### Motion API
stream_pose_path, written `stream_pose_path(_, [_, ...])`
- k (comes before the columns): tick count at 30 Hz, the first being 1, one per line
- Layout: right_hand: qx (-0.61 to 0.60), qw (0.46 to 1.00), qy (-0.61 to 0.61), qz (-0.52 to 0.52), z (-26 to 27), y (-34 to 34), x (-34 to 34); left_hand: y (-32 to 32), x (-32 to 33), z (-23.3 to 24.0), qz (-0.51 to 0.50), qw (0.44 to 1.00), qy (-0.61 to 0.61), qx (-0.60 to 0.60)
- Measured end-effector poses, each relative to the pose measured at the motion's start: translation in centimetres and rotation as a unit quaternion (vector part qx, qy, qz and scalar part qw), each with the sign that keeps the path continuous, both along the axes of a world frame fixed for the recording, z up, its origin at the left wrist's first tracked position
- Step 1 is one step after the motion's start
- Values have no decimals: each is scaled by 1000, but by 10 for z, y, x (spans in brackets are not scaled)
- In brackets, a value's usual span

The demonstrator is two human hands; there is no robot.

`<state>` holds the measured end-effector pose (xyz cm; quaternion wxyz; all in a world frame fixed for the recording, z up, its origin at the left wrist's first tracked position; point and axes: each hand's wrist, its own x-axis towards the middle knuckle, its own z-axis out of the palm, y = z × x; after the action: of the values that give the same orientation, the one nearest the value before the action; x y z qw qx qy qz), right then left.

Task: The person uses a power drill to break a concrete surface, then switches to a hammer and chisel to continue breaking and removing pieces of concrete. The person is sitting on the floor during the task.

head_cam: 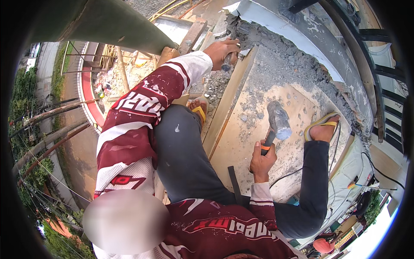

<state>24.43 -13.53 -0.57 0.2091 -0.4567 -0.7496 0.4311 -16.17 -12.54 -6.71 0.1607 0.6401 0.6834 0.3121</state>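
Note:
My left hand [223, 53] grips a steel chisel [226, 65], its round butt sticking out below the fist. The chisel's far end points up at the broken edge of grey concrete [275, 39]; its exact tip is hard to make out. In my right hand [263, 162] is a sledgehammer with a short black and orange handle and a dusty metal head [279, 120]. The hammer head is apart from the chisel, above a plywood board [245, 136] strewn with concrete crumbs. One sandalled foot [323, 128] rests on this board's right side.
A wooden plank edge [231, 100] runs beside a gap with rubble [218, 85]. A thick green post [119, 26] stands at upper left. Black metal railing [372, 64] borders the right. Cables [286, 176] cross the board. At left the ground [71, 139] lies far below.

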Motion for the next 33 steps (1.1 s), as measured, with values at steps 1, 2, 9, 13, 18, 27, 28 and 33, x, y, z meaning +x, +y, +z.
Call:
stream_pose_path(1, [66,996,33,51,2,10,-13,3,-4,-2,39,999,-29,15])
stream_pose_path(2, [131,984,66,101,6,20,-28,6,-5,-4,78,995,-57,31])
stream_pose_path(9, [174,914,82,358,85,42,-136,1,-6,-4,47,998,17,28])
stream_pose_path(13, [208,895,52,391,77,58,-164,13,-6,-1,62,997,-35,43])
stream_pose_path(18, [-8,956,-121,266,45,52,-175,21,-9,-49,80,995,-29,56])
stream_pose_path(27, [65,947,-129,286,26,64,-167,21,5,-42,152,981,-90,78])
stream_pose_path(28, [27,951,-163,261,22,64,-167,21,-1,-40,106,988,-106,-32])
stream_pose_path(33, [-4,972,-102,210,24,35,-141,12,2,-39,96,994,11,-59])
